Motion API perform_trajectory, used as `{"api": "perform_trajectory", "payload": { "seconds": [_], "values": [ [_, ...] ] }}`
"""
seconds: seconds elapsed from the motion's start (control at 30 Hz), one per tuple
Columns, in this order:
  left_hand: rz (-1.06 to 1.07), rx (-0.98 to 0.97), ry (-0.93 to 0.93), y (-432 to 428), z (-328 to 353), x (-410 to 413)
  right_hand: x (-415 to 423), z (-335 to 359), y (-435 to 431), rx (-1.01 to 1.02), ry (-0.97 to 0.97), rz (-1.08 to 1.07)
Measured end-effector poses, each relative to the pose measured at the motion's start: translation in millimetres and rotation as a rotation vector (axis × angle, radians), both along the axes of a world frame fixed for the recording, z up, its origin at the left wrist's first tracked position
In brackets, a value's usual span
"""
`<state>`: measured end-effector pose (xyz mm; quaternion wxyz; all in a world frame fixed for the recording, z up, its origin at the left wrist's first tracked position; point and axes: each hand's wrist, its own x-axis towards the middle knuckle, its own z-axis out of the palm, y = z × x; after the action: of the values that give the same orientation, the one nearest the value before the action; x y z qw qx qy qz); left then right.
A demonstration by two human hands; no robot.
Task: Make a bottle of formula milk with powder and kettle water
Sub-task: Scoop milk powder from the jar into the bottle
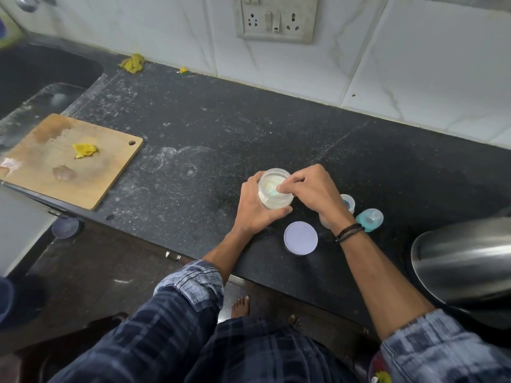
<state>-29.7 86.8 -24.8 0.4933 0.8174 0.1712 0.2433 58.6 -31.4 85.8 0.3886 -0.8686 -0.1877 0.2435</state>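
Plaid sleeves [193, 280] reach past a steel kettle [464, 261] at the counter's [221, 128] right end. The left hand [255, 208] wraps its fingers round an open jar [275, 201] of pale powder mid-counter, while the right hand [309, 189] pinches a pale blue scoop [273, 192] inside its mouth. Its round lid [300, 238] lies just beside, bottle [349, 201] and teal cap [369, 219] behind the right wrist

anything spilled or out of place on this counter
White powdery smears and ring marks dust the counter left of the powder jar, like spilled powder. A yellow scrap lies on the cutting board, and a crumpled yellow cloth sits by the wall.
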Motion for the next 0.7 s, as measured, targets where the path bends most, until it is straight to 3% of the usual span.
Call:
{"api": "perform_trajectory", "payload": {
  "seconds": [0.3, 0.7],
  "values": [
    [0.02, -0.023, -0.008, 2, -5, 4, 5, -7, -7, 0.162, 0.216, -0.218],
    [-0.004, -0.016, -0.03, 4, -7, 6, -4, -21, -23, 0.256, 0.281, -0.417]
  ]
}}
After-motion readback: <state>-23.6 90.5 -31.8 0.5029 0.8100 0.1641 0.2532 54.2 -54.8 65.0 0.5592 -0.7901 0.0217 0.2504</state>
